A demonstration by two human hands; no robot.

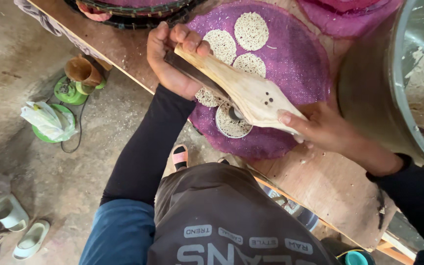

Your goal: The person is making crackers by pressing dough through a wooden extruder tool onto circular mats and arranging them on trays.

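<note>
A wooden noodle press [244, 88] with a metal cylinder under it is held over a round purple woven mat [300, 64] on a wooden table [320, 181]. My left hand [172, 59] grips the press's two handles at one end. My right hand [320, 128] holds the wider end of the press. Several round nests of thin white noodles [251, 30] lie on the mat; one nest [229, 125] sits directly under the press.
A large grey metal basin [408, 83] stands at the right. More purple mats [349, 17] and a dark round tray [133, 14] lie at the table's far side. On the floor are green stands [69, 91], a plastic bag [47, 120] and pale sandals [30, 239].
</note>
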